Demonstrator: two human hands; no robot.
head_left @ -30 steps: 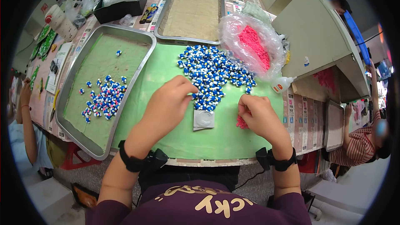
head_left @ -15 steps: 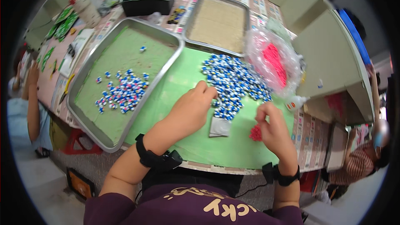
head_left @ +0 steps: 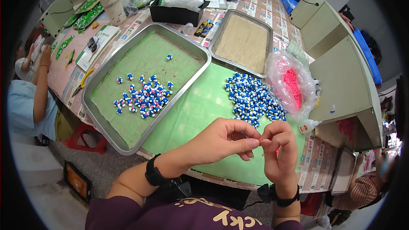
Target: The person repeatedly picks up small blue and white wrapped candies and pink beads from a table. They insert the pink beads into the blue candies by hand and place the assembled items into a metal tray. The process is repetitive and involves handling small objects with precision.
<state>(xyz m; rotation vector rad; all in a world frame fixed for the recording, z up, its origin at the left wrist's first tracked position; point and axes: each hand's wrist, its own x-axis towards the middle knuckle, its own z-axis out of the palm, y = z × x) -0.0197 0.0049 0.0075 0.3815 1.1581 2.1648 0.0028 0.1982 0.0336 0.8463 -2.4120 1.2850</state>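
Note:
My left hand (head_left: pixel 221 142) and my right hand (head_left: pixel 281 149) meet above the green mat, thumbs and forefingers pinched tip to tip. Whatever they hold is tiny and mostly covered by the fingertips; only a reddish speck shows there. Just beyond them spreads a pile of small blue-and-white pieces (head_left: pixel 251 98). A few pinkish-red bits (head_left: pixel 277 152) show behind my right hand. To the left, a metal tray (head_left: pixel 147 138) with a green lining holds many similar blue-and-white pieces with pink spots (head_left: pixel 147 96).
A second metal tray (head_left: pixel 243 38) stands behind the pile. Right of it are a clear bag of pink bits (head_left: pixel 292 87) and a small white glue bottle (head_left: pixel 307 125). Yellow-handled pliers (head_left: pixel 83 81) lie left of the green-lined tray. A black box (head_left: pixel 177 13) stands at the back. Other people sit on both sides.
My left hand has left the blue-and-white pile and my right hand the red bits; they have come together at the fingertips. The view has shifted, and the small grey block is now hidden.

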